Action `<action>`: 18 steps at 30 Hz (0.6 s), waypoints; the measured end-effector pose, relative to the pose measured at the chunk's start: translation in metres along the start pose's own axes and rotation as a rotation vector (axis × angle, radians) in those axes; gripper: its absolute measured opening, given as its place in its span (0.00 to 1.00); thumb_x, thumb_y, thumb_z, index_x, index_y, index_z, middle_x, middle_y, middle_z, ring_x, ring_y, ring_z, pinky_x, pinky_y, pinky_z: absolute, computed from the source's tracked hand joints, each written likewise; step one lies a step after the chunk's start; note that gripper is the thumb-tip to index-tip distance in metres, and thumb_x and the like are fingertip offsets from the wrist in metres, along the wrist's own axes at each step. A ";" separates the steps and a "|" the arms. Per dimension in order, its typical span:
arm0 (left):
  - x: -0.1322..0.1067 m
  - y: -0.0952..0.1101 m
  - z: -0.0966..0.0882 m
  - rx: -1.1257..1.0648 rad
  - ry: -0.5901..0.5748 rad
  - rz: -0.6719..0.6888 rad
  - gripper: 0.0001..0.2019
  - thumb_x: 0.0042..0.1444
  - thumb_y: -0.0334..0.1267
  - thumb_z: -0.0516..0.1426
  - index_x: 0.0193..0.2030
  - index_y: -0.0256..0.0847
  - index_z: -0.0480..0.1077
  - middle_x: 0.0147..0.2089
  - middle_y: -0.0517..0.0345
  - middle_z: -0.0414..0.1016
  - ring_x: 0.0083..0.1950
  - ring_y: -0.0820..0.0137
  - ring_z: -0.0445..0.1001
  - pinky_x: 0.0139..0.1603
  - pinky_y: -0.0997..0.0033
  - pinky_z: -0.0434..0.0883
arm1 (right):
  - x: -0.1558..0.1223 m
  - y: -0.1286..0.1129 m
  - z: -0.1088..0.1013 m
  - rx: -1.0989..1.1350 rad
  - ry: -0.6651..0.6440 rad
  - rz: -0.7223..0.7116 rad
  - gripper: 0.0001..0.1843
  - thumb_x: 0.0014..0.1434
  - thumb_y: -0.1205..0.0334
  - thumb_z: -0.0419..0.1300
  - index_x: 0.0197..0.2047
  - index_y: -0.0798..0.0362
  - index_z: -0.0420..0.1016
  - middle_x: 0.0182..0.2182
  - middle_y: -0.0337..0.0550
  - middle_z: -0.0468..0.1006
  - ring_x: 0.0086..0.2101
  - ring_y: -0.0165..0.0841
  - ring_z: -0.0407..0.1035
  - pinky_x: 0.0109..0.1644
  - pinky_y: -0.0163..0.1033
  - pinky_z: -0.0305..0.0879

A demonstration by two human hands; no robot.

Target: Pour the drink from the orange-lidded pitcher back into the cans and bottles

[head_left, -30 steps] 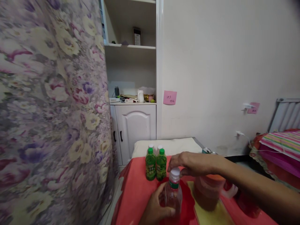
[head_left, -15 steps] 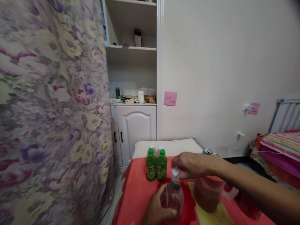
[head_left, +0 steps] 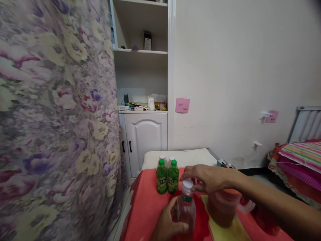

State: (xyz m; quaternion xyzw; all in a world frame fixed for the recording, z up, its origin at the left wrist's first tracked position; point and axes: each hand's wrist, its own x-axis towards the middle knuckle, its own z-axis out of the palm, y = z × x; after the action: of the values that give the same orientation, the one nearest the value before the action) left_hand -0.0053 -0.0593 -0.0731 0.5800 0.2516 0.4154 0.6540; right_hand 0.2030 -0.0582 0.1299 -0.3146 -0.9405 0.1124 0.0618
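Note:
A clear plastic bottle [head_left: 187, 212] with a white cap [head_left: 187, 184] and a green band at its neck stands upright near the table's front. My left hand [head_left: 170, 221] is wrapped round the lower body of this bottle. From the right, my right hand [head_left: 207, 179] reaches over the top, its fingers curled about the cap and the thumb at the cap's near right side. Just beyond stand two green drink bottles [head_left: 162, 179] with green caps, side by side, and two white-capped bottles [head_left: 172, 158] are mostly hidden behind them.
Under my right forearm sits a large pinkish pitcher [head_left: 222, 209] on a yellow board [head_left: 225, 231]. Cans [head_left: 221, 163] stand at the back right. A red cloth [head_left: 145, 204] covers the table. A floral curtain [head_left: 62, 134] hangs on the left, and a bed [head_left: 301, 160] is at the right.
My right hand has shifted slightly and its fingers have loosened and turned about the cap, so more of the cap shows. My left hand keeps its hold on the bottle.

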 end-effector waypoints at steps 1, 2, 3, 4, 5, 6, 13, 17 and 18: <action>0.000 -0.001 -0.001 0.000 0.009 -0.001 0.40 0.31 0.34 0.73 0.56 0.40 0.72 0.51 0.50 0.81 0.54 0.49 0.76 0.56 0.55 0.69 | 0.001 0.000 0.001 0.000 0.006 -0.009 0.23 0.55 0.71 0.60 0.55 0.54 0.75 0.46 0.49 0.78 0.42 0.38 0.72 0.45 0.39 0.66; 0.001 -0.002 -0.001 0.003 0.018 -0.001 0.40 0.30 0.33 0.72 0.56 0.40 0.71 0.51 0.50 0.81 0.54 0.49 0.76 0.57 0.55 0.69 | 0.003 0.000 0.002 0.002 0.013 -0.006 0.21 0.55 0.71 0.60 0.53 0.54 0.76 0.44 0.48 0.78 0.40 0.37 0.72 0.43 0.38 0.66; 0.001 -0.002 -0.001 0.009 0.025 0.002 0.40 0.31 0.32 0.72 0.57 0.40 0.71 0.51 0.50 0.81 0.54 0.49 0.76 0.57 0.55 0.69 | 0.004 0.000 0.003 0.005 0.019 0.005 0.18 0.55 0.69 0.61 0.51 0.54 0.77 0.43 0.48 0.78 0.38 0.36 0.71 0.41 0.37 0.65; 0.001 -0.002 -0.001 0.018 0.032 0.005 0.40 0.31 0.32 0.72 0.57 0.40 0.71 0.51 0.50 0.81 0.54 0.49 0.76 0.57 0.55 0.69 | 0.006 0.001 0.004 0.006 0.025 0.023 0.16 0.56 0.66 0.63 0.48 0.54 0.77 0.41 0.47 0.79 0.37 0.35 0.71 0.40 0.36 0.65; 0.001 -0.002 -0.001 0.025 0.037 0.008 0.39 0.31 0.31 0.71 0.57 0.40 0.71 0.51 0.50 0.81 0.55 0.49 0.75 0.57 0.56 0.69 | 0.007 0.001 0.005 0.005 0.027 0.043 0.14 0.56 0.63 0.64 0.47 0.55 0.77 0.40 0.47 0.79 0.35 0.35 0.71 0.38 0.36 0.64; 0.001 -0.001 -0.001 0.030 0.042 0.015 0.39 0.32 0.31 0.71 0.57 0.40 0.71 0.51 0.50 0.81 0.55 0.49 0.75 0.57 0.56 0.69 | 0.008 0.002 0.006 -0.001 0.028 0.064 0.14 0.57 0.59 0.64 0.45 0.55 0.78 0.38 0.47 0.79 0.34 0.35 0.71 0.37 0.36 0.64; 0.002 0.004 0.000 0.031 0.067 0.027 0.38 0.32 0.30 0.69 0.56 0.40 0.71 0.53 0.51 0.81 0.56 0.49 0.74 0.58 0.56 0.69 | 0.002 0.009 0.011 0.031 0.084 0.143 0.35 0.55 0.41 0.65 0.59 0.53 0.72 0.49 0.52 0.78 0.43 0.42 0.73 0.45 0.42 0.66; 0.002 0.004 0.000 0.028 0.080 -0.001 0.39 0.30 0.28 0.68 0.56 0.40 0.71 0.52 0.51 0.81 0.56 0.48 0.75 0.57 0.56 0.69 | 0.002 0.009 0.014 0.008 0.088 0.072 0.27 0.55 0.63 0.64 0.59 0.52 0.72 0.49 0.50 0.77 0.44 0.39 0.72 0.47 0.41 0.65; 0.003 0.004 0.001 0.030 0.078 -0.002 0.39 0.31 0.28 0.68 0.56 0.40 0.71 0.52 0.51 0.81 0.56 0.48 0.75 0.57 0.56 0.69 | 0.003 0.008 0.015 -0.002 0.094 0.074 0.24 0.55 0.65 0.63 0.56 0.52 0.74 0.47 0.49 0.78 0.43 0.39 0.72 0.47 0.41 0.65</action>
State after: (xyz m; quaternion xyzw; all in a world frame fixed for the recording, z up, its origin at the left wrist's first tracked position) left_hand -0.0046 -0.0575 -0.0686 0.5727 0.2837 0.4335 0.6353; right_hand 0.2027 -0.0531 0.1140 -0.3544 -0.9243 0.0985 0.1015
